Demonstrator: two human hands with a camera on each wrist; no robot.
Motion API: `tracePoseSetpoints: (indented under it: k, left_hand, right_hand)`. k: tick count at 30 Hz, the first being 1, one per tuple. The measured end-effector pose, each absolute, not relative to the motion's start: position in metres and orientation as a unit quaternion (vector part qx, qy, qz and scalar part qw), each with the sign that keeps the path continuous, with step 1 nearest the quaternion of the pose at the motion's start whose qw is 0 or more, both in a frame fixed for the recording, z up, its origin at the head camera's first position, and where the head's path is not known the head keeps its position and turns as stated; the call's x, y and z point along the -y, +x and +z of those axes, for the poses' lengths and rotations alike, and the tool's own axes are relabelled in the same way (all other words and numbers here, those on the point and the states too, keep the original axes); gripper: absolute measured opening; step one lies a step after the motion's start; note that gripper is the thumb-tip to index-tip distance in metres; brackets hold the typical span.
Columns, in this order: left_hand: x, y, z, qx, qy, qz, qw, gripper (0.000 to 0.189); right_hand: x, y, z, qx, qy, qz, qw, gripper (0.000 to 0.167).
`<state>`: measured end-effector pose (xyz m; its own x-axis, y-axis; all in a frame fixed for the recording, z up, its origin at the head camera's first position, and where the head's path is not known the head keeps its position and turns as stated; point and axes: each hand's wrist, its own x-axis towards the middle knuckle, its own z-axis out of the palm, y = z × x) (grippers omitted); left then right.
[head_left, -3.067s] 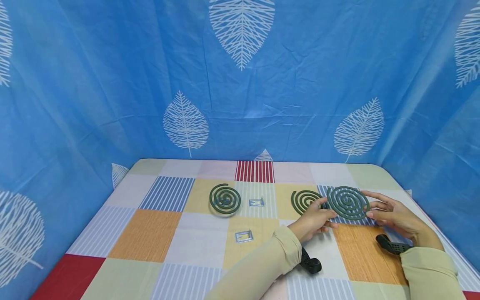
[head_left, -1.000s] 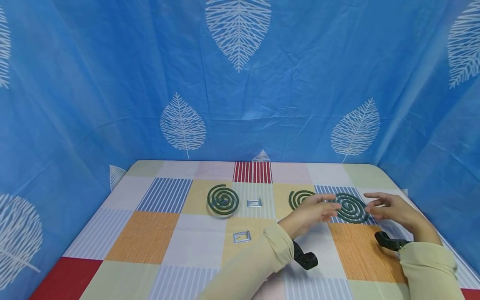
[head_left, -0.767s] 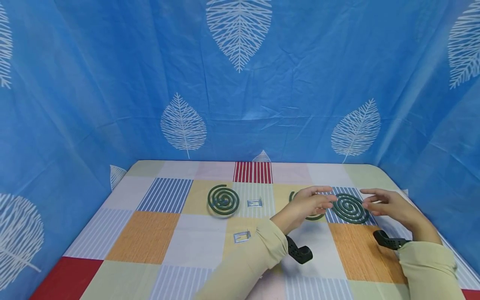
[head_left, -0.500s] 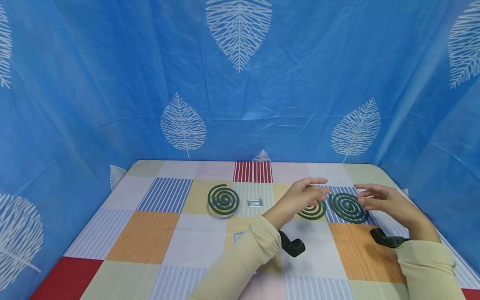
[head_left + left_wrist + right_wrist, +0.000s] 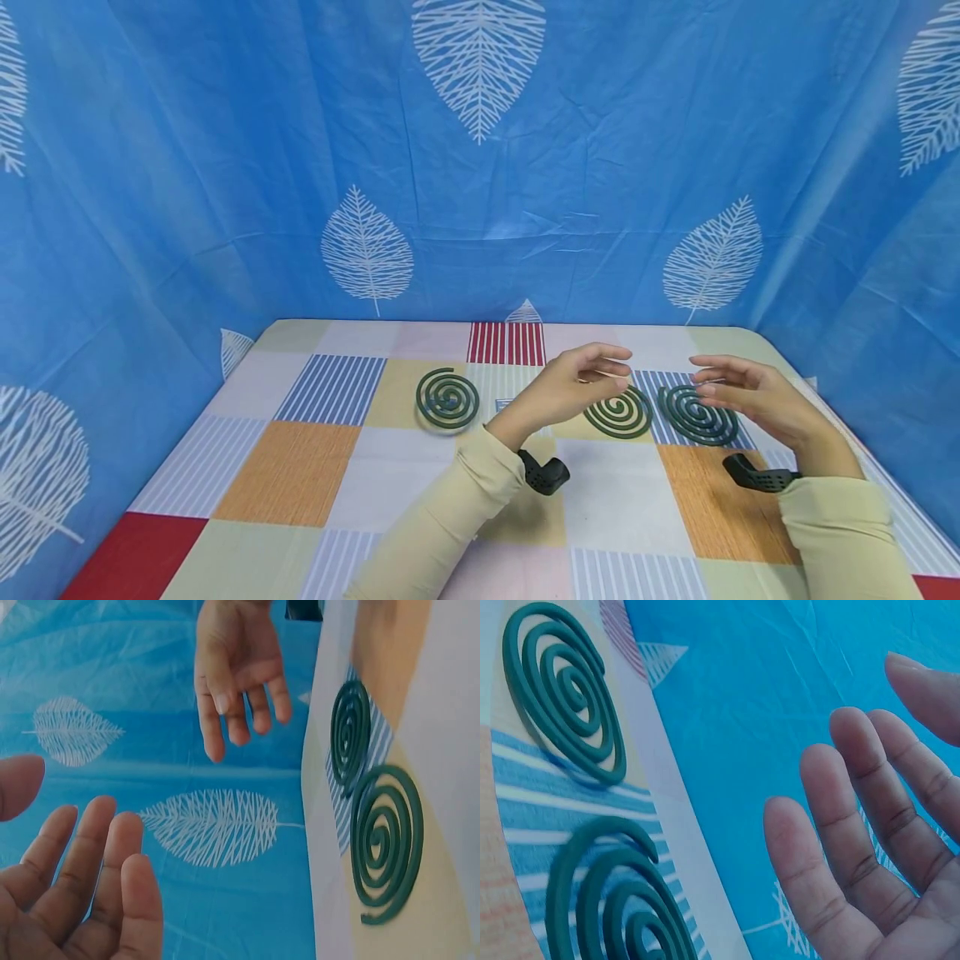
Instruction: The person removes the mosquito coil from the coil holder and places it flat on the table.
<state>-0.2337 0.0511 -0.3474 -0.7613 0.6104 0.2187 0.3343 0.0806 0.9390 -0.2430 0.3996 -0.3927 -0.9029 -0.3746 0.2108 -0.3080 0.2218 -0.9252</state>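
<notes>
Three green mosquito coils lie in a row in the head view. Above the middle coil (image 5: 618,407) my left hand (image 5: 573,383) hovers with relaxed fingers, touching nothing. My right hand (image 5: 757,398) is raised over the right coil (image 5: 697,415), partly covering it, its fingers loosely bent around nothing. Both wrist views show a gap between the fingers and the two coils on the cloth. Apart at the left, the third coil (image 5: 447,402) seems slightly raised, with something metallic showing through its middle. A small metal stand (image 5: 502,405) peeks out behind my left wrist.
A patchwork cloth (image 5: 405,475) covers the table. Blue sheets with white leaf prints (image 5: 480,208) close off the back and both sides. Black wrist devices (image 5: 546,475) hang under my wrists. My left sleeve (image 5: 450,500) hides the nearer metal stand seen earlier.
The right coil, earlier held up between both hands, has been let go and lies on the cloth. Both hands have risen and moved left, the left one farther, covering the metal stands.
</notes>
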Motion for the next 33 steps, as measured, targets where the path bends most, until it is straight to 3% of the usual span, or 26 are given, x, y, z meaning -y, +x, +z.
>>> tracePoseSetpoints:
  k: [21, 33]
  left_hand:
    - [-0.008, -0.231, -0.347, -0.758, 0.367, 0.538, 0.035, 0.040]
    - [0.016, -0.232, -0.354, -0.760, 0.381, 0.526, -0.009, 0.042]
  right_hand:
    - [-0.358, -0.240, -0.385, -0.753, -0.243, -0.611, -0.029, 0.056]
    - [-0.330, -0.235, -0.377, -0.814, -0.249, -0.520, -0.073, 0.044]
